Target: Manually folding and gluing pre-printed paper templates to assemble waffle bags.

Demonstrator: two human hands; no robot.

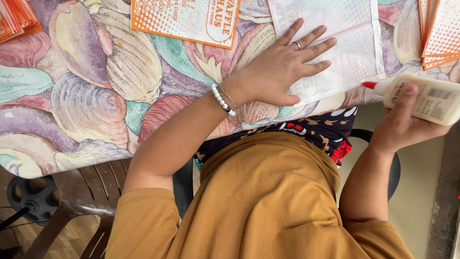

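Toward the upper right of the frame, the left hand [282, 67] lies flat and spread, fingers extended, pressing on a white paper sheet [354, 48] that rests face-down on the shell-patterned tablecloth [86, 96], gripping nothing. At the right edge, the right hand [402, 124] is closed around a white glue bottle [431, 98] with a red tip [369, 85], held on its side with the tip pointing toward the sheet's lower right corner, just beside it and off the table edge. The sheet looks thin, light and floppy, likely to slide or curl, so a flat palm near its middle seems the sound way to steady it; the bottle looks like soft squeezable plastic, best held around its body. An orange printed leaflet [187, 19] lies at upper centre, with orange stacks at the upper left [17, 19] and upper right [438, 33] corners.
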